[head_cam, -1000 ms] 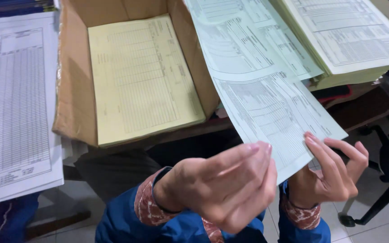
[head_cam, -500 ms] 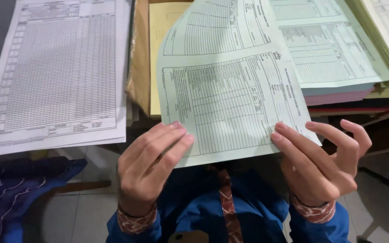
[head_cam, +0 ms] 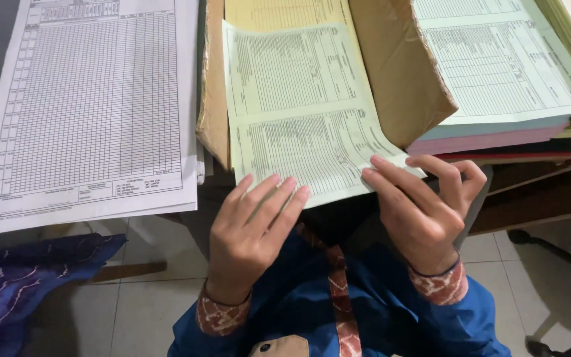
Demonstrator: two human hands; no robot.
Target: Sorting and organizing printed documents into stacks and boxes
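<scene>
The cardboard box (head_cam: 398,73) runs off the top edge, and so does the yellow stack (head_cam: 285,13) inside it. The green sheet (head_cam: 299,112) covers most of that stack, and its print's too small to read.

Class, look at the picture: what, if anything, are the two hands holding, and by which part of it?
Both hands hold one pale green printed form by its near edge: the left hand at the near left part, the right hand at the near right corner.
</scene>
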